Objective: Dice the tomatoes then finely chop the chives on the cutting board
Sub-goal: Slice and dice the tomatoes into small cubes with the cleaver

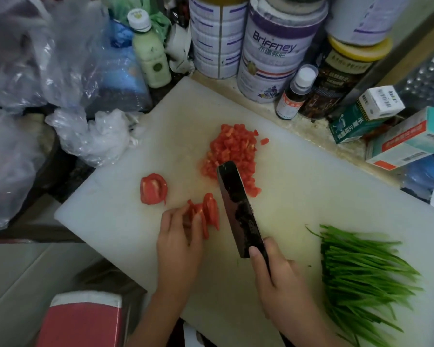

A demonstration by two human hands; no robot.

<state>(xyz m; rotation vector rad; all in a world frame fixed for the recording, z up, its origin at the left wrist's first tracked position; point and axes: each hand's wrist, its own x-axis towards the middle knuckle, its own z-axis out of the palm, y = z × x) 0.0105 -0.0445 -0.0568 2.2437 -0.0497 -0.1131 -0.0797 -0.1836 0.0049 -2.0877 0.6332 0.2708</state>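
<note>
A white cutting board (311,186) fills the middle of the view. A heap of diced tomato (232,151) lies at its far centre. One tomato wedge (152,188) sits alone to the left. My left hand (179,242) holds a stack of tomato slices (207,214) under its fingertips. My right hand (278,279) grips the handle of a dark cleaver (238,209), whose blade stands just right of the slices and reaches into the diced heap. A bundle of green chives (361,276) lies uncut on the board's right side.
Tall tins (273,51), a pale bottle (150,53), a small brown bottle (295,96) and a dark jar crowd the board's far edge. Cardboard boxes (409,139) lie at the right. Plastic bags (35,71) pile up at the left. A red and white container (85,319) stands at the near left.
</note>
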